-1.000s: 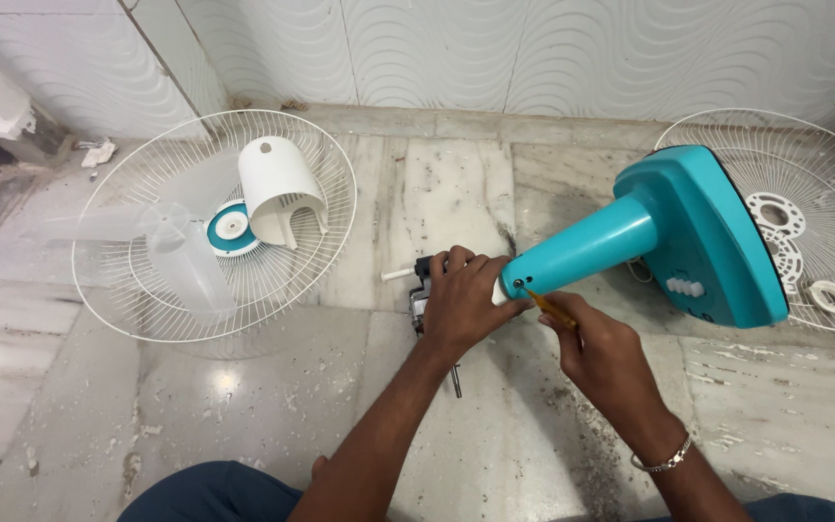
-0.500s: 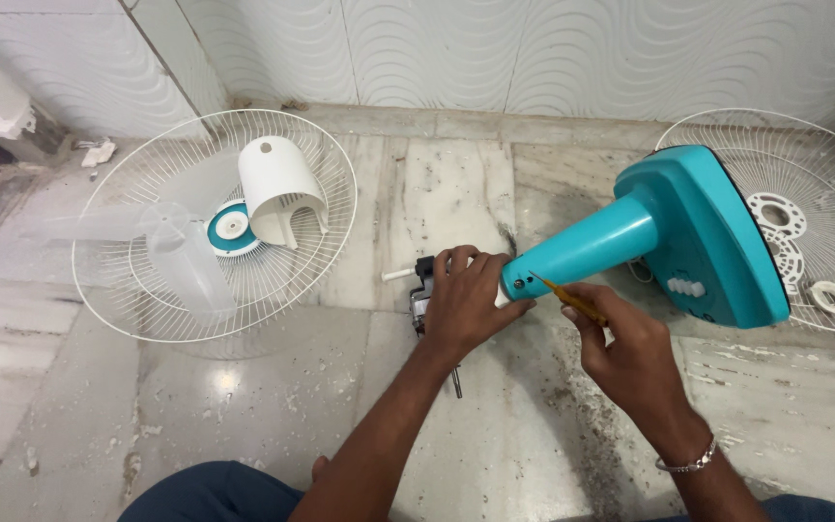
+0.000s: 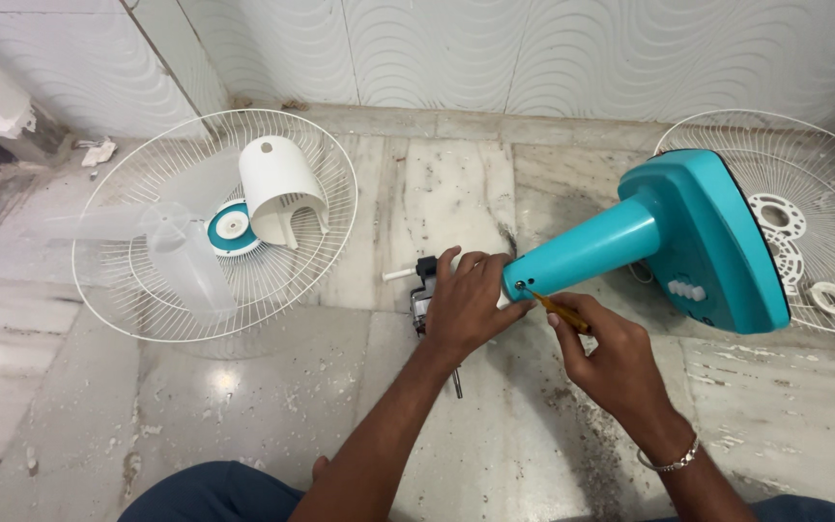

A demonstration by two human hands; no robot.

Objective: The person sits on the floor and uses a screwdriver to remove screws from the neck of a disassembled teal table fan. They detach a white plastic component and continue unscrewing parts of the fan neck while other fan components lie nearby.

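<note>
A dusty marble floor beneath a white wavy-tiled wall. The left hand grips a small fan motor against the neck of a teal fan stand lying on its side. The right hand pinches a yellow screwdriver, its tip at the neck's end. A white fan guard lies to the left, holding a clear blade and white motor cover.

A: Describe the floor.
B: Pale marble slabs with grey veining, laid in large panels. Dark grit and dust are scattered across the lower right area. A bright light reflection shows at lower left.

A: And the wall?
B: White tiles embossed with a wavy relief pattern, meeting the floor along a dirty joint. A vertical corner edge runs at upper left.
</note>
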